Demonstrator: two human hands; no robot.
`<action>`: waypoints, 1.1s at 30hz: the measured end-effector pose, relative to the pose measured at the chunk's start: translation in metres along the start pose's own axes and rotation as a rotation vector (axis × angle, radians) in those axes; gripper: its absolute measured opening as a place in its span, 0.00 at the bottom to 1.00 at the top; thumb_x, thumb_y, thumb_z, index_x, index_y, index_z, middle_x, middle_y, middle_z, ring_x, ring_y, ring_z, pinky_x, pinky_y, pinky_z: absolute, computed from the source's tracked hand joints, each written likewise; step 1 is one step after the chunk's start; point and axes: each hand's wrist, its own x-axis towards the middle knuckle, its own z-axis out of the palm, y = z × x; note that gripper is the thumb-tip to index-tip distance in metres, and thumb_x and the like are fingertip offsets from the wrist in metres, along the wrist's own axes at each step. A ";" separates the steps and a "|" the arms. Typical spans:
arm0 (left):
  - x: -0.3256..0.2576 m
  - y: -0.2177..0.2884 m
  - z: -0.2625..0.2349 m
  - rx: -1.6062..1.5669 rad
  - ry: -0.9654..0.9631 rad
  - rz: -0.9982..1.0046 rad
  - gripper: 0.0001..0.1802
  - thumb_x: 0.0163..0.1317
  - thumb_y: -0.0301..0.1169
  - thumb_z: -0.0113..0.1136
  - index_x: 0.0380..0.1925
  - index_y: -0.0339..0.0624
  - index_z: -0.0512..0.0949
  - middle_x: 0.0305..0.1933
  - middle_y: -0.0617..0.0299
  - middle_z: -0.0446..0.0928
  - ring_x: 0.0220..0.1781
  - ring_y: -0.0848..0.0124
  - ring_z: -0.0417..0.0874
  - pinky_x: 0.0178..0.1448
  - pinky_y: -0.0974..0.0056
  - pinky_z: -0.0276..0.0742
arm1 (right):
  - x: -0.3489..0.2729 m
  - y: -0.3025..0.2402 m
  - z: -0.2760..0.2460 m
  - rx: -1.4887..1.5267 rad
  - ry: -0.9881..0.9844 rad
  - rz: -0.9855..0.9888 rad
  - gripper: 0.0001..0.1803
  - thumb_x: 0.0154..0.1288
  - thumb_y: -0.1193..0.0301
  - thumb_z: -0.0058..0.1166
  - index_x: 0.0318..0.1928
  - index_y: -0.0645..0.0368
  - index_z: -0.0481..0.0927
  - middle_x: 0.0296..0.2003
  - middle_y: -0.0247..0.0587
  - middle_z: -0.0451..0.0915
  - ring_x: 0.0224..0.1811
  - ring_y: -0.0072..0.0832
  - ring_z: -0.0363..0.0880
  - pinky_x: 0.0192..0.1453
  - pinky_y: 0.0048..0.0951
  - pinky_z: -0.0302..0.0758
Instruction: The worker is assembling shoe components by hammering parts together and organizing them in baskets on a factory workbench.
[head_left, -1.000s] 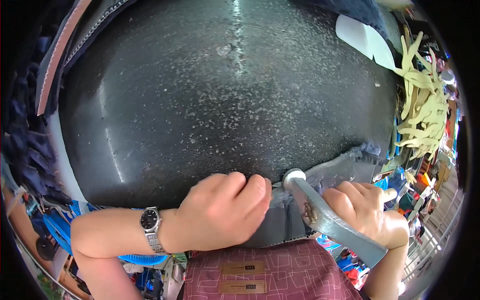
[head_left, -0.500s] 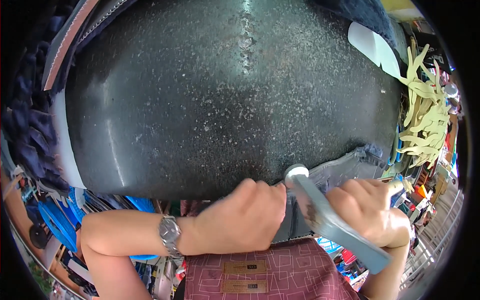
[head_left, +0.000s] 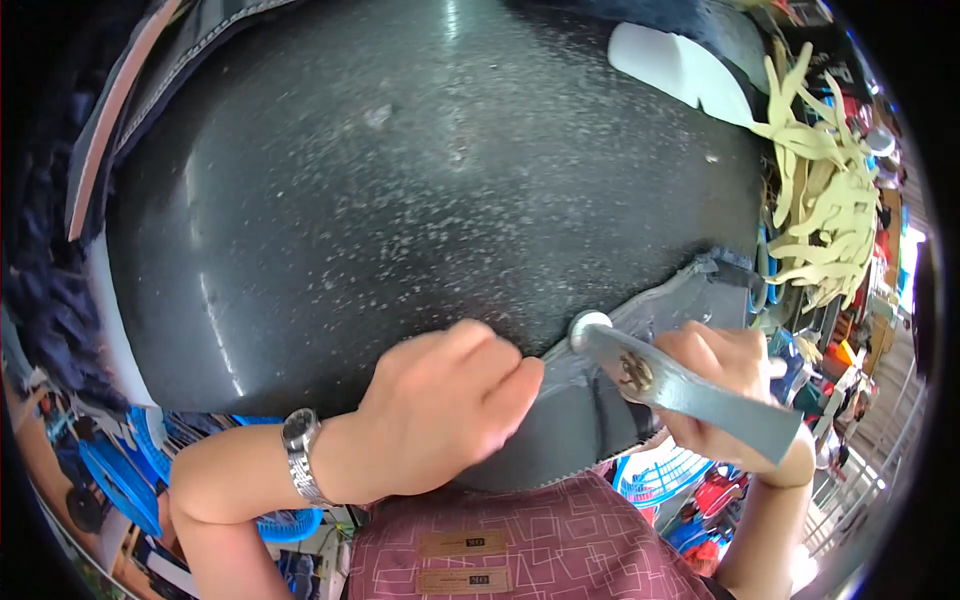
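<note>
My right hand [head_left: 715, 385] is wrapped round the handle of a metal hammer [head_left: 720, 400], most of the handle being hidden. The hammer's round face lies at the folded edge of a dark grey leather-like piece [head_left: 690, 295], at the near right of a big black rounded work surface [head_left: 430, 200]; contact is hard to judge. My left hand [head_left: 445, 400] is closed at the left part of that piece, its fingertips mostly hidden, and wears a metal wristwatch [head_left: 300, 435]. The piece's zigzag-cut lower edge hangs toward my patterned maroon apron [head_left: 560, 530].
A bundle of pale yellow strips [head_left: 825, 210] hangs at the right side, beside a white flap [head_left: 680, 70]. Dark blue material [head_left: 45, 240] and a stitched brown strip [head_left: 100, 140] are at the left. Blue baskets [head_left: 660, 475] stand below the surface.
The view has shifted a little. My left hand has moved left, away from the hammer, uncovering more of the dark piece. The hammer head has turned slightly, its face still by the folded edge.
</note>
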 end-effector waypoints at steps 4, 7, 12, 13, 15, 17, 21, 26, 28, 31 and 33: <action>-0.001 0.013 0.006 0.429 0.002 0.279 0.11 0.49 0.26 0.59 0.32 0.30 0.80 0.24 0.60 0.72 0.27 0.69 0.73 0.26 0.67 0.65 | 0.008 -0.004 0.000 -0.007 -0.054 -0.095 0.15 0.49 0.68 0.57 0.36 0.57 0.70 0.22 0.34 0.67 0.21 0.32 0.77 0.23 0.33 0.74; 0.003 0.016 -0.002 0.719 -0.090 0.448 0.12 0.51 0.29 0.58 0.30 0.29 0.80 0.24 0.60 0.74 0.28 0.69 0.75 0.28 0.68 0.66 | 0.014 -0.009 -0.004 -0.165 -0.023 -0.184 0.11 0.49 0.69 0.54 0.32 0.58 0.69 0.20 0.31 0.64 0.18 0.23 0.75 0.20 0.28 0.74; 0.013 -0.008 -0.029 -0.018 -0.293 0.090 0.08 0.43 0.27 0.59 0.26 0.37 0.77 0.24 0.63 0.67 0.26 0.70 0.72 0.27 0.67 0.69 | 0.012 -0.013 0.002 -0.238 -0.045 -0.185 0.11 0.50 0.69 0.54 0.32 0.58 0.69 0.19 0.30 0.64 0.17 0.23 0.75 0.18 0.27 0.72; 0.010 -0.011 -0.033 -0.011 -0.336 0.100 0.14 0.43 0.29 0.61 0.32 0.34 0.80 0.26 0.63 0.70 0.24 0.70 0.72 0.26 0.67 0.71 | 0.015 -0.011 0.003 -0.228 -0.042 -0.196 0.11 0.50 0.68 0.54 0.33 0.58 0.70 0.19 0.30 0.64 0.17 0.23 0.75 0.18 0.27 0.72; 0.002 -0.001 -0.024 0.453 -0.201 0.460 0.11 0.43 0.28 0.61 0.29 0.35 0.80 0.25 0.61 0.68 0.24 0.69 0.71 0.25 0.67 0.70 | 0.017 -0.007 0.008 -0.142 -0.029 -0.175 0.13 0.48 0.68 0.54 0.34 0.59 0.71 0.19 0.29 0.63 0.17 0.22 0.74 0.18 0.25 0.71; -0.003 0.001 -0.025 0.583 -0.184 0.567 0.10 0.43 0.26 0.60 0.28 0.33 0.80 0.25 0.60 0.71 0.27 0.69 0.73 0.27 0.68 0.71 | 0.014 -0.016 0.009 -0.275 0.017 -0.236 0.14 0.47 0.67 0.54 0.34 0.59 0.71 0.20 0.29 0.63 0.17 0.21 0.74 0.18 0.24 0.71; -0.003 -0.017 -0.036 -0.020 -0.348 0.129 0.12 0.42 0.27 0.59 0.28 0.30 0.80 0.30 0.60 0.75 0.34 0.67 0.77 0.34 0.67 0.73 | 0.020 -0.015 0.014 -0.248 -0.011 -0.298 0.13 0.47 0.66 0.55 0.33 0.58 0.72 0.19 0.27 0.62 0.16 0.19 0.71 0.17 0.24 0.70; -0.013 -0.011 -0.033 0.310 -0.136 0.422 0.14 0.39 0.32 0.57 0.24 0.32 0.78 0.28 0.58 0.73 0.31 0.65 0.74 0.35 0.65 0.72 | 0.020 -0.028 0.010 -0.264 -0.093 -0.258 0.12 0.47 0.67 0.55 0.33 0.58 0.73 0.19 0.28 0.62 0.16 0.20 0.71 0.16 0.23 0.69; -0.020 -0.016 -0.034 -0.030 -0.195 0.147 0.17 0.36 0.31 0.58 0.28 0.30 0.79 0.31 0.58 0.73 0.35 0.65 0.77 0.37 0.65 0.76 | 0.026 -0.021 0.013 -0.214 -0.067 -0.272 0.13 0.47 0.67 0.55 0.33 0.58 0.72 0.19 0.28 0.62 0.16 0.20 0.71 0.16 0.23 0.69; -0.031 -0.007 -0.030 0.259 -0.120 0.333 0.18 0.35 0.29 0.59 0.29 0.30 0.79 0.30 0.59 0.73 0.34 0.65 0.76 0.36 0.65 0.76 | 0.034 -0.022 0.018 -0.124 0.024 -0.274 0.14 0.47 0.67 0.55 0.34 0.59 0.72 0.19 0.28 0.62 0.16 0.20 0.71 0.16 0.23 0.69; -0.034 -0.005 -0.028 0.307 -0.116 0.341 0.18 0.36 0.28 0.59 0.31 0.31 0.80 0.31 0.59 0.74 0.35 0.65 0.76 0.36 0.65 0.76 | 0.037 -0.027 0.016 -0.167 -0.042 -0.306 0.15 0.47 0.67 0.55 0.35 0.59 0.72 0.19 0.28 0.62 0.16 0.20 0.71 0.16 0.23 0.69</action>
